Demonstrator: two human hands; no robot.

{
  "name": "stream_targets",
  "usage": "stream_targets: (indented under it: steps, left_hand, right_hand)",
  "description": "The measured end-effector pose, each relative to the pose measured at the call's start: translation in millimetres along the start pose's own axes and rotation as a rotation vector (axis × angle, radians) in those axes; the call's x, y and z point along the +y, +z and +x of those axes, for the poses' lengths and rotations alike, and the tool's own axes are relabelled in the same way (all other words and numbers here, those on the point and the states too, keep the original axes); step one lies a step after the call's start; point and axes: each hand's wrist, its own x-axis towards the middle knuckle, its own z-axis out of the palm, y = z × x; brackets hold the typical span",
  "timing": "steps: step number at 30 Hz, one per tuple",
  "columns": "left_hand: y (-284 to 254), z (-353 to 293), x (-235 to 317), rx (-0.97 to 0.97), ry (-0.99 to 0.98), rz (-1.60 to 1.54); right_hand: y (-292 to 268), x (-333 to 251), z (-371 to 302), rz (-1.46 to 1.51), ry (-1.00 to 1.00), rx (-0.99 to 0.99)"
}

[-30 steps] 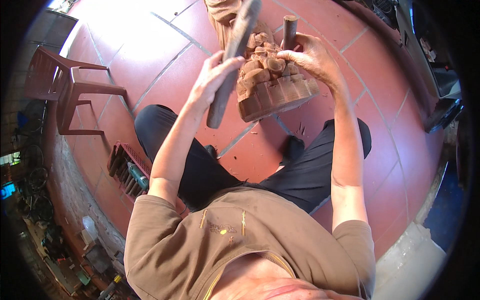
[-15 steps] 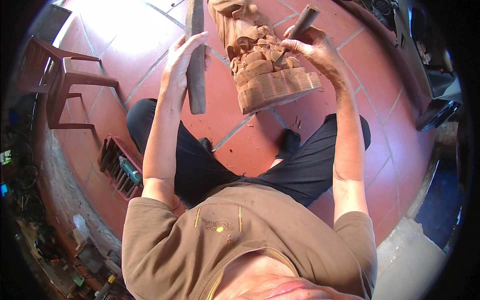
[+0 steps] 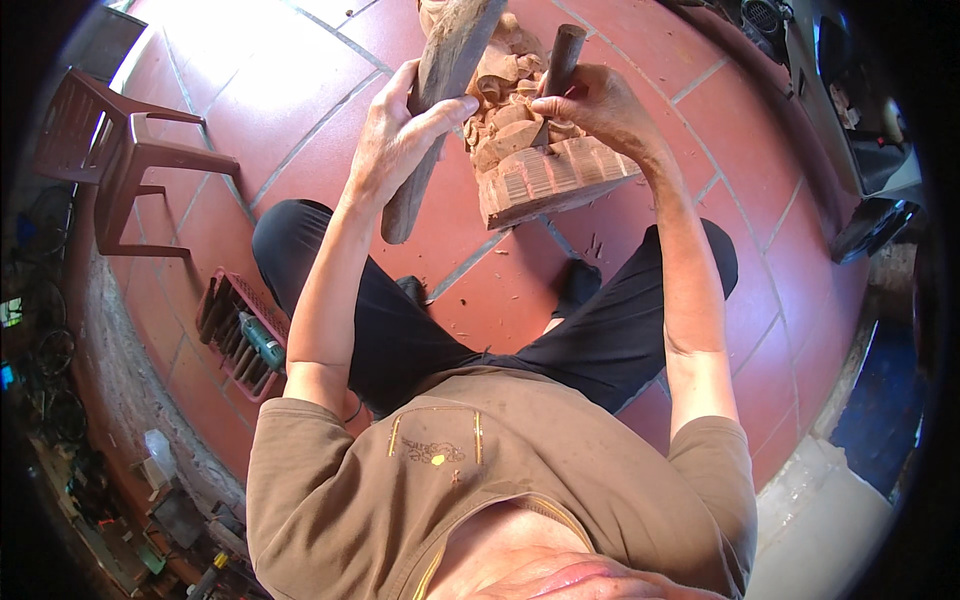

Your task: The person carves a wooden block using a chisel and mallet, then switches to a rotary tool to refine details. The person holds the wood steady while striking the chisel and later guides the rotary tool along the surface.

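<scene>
My left hand (image 3: 392, 135) is wrapped round a long wooden club (image 3: 450, 62), which slants with its upper end over the carving. Upright in my right hand (image 3: 610, 108) is a carving chisel (image 3: 564, 58), pinched near its lower part. The chisel's lower end meets the carved part just behind the base; its exact tip is hard to make out. The reddish wood carving (image 3: 560, 180) lies on the floor before me, its flat base toward me and its far end partly behind the club.
Red floor tiles (image 3: 480, 290) with scattered wood chips lie between my feet. At my left are a red plastic crate (image 3: 262, 303) of tools, a green power tool (image 3: 262, 342) in it, and a brown plastic chair (image 3: 150, 150). A dark vehicle-like object (image 3: 860, 130) stands far right.
My left hand has swung the club rightward and tilted it, so its upper end is now over the carving. My right hand has moved slightly left, bringing the chisel more upright.
</scene>
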Motion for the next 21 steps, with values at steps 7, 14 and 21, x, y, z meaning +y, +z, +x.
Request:
stream_targets:
  steps: [7, 14, 21]
  left_hand:
    - [1.5, -9.9, 22.7, -0.026, 0.073, 0.024]
    - [3.5, -29.1, 48.8, -0.036, 0.138, 0.285]
    - [-14.6, -28.9, 44.8, -0.066, 0.106, 0.434]
  right_hand:
    - [2.6, 7.5, -1.3, 0.037, -0.131, -0.009]
    - [9.9, -3.1, -2.3, -0.153, -0.195, 0.012]
    - [10.7, -1.1, -1.9, -0.082, -0.274, 0.034]
